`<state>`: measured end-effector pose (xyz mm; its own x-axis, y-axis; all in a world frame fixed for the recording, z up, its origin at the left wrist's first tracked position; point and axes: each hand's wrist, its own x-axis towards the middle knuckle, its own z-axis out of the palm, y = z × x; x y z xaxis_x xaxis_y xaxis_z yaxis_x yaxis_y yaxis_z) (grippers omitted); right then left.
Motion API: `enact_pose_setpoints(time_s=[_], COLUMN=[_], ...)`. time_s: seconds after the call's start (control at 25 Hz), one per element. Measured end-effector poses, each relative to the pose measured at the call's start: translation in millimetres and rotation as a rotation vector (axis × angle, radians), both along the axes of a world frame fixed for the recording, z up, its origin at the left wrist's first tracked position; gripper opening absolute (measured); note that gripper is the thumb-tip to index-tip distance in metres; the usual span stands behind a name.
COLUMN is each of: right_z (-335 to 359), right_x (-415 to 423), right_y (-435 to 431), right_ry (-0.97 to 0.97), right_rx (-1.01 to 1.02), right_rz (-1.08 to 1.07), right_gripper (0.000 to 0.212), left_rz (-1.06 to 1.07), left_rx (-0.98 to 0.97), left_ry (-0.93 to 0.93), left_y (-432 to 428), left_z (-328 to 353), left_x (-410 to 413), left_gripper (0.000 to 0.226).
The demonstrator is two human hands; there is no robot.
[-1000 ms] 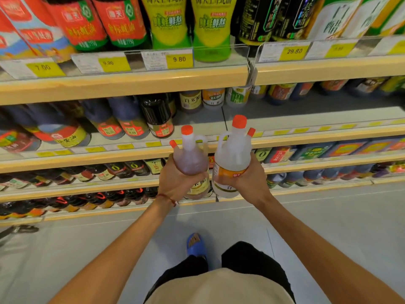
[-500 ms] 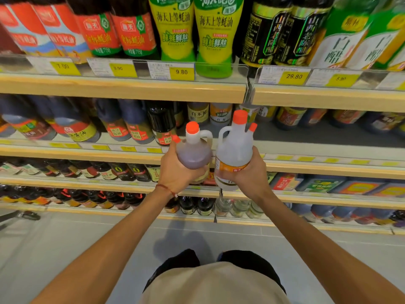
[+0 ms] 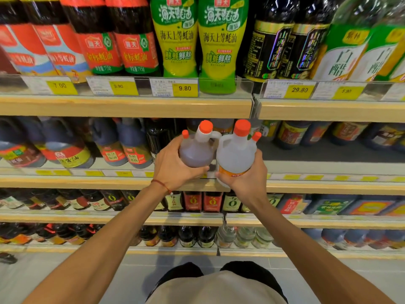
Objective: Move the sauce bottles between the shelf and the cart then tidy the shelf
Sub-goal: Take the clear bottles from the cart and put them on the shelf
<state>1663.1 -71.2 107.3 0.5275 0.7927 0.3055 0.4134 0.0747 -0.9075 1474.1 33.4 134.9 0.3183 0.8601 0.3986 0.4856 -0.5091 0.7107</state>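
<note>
Both hands are raised in front of the second shelf board [image 3: 87, 183] from the top. The left hand [image 3: 173, 170] holds a brown sauce bottle [image 3: 195, 152] with an orange cap, its fingers [image 3: 198, 171] curled under the base. The bottle stands roughly upright just above the board's front edge. The right hand [image 3: 245, 178] holds a white sauce bottle [image 3: 236, 154] with an orange label band, its fingers [image 3: 221, 177] wrapped round the lower part. This bottle is also just above the board's edge, close against the brown one's right side; whether they touch is unclear. Dark soy bottles [image 3: 122, 145] stand on the board to the left. A red string [image 3: 161, 184] circles the left wrist, level with the board's edge.
</note>
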Motion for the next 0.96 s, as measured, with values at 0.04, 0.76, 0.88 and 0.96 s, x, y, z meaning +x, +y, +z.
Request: enact_pose_setpoints(time_s=[0.04, 0.76, 0.88, 0.96], right_z=[-2, -29, -31, -30], right_x=[-1, -5, -8, -10], right_y=[5, 31, 28, 26], right_ry=[-0.001, -0.027, -0.01, 0.001], right_rx=[0.006, 0.056, 0.04, 0.036], right_rz=[-0.01, -0.095, -0.095, -0.092], right_gripper=[0.1, 0.098, 0.097, 0.097], left_rz=[-0.007, -0.045, -0.075, -0.061], left_rx=[-0.003, -0.217, -0.257, -0.267], left_ry=[-0.009, -0.138, -0.108, -0.108], left_y=[6, 60, 63, 62], left_z=[-2, -32, -31, -30], left_x=[0, 13, 11, 11], left_gripper=[0.089, 0.088, 0.088, 0.085])
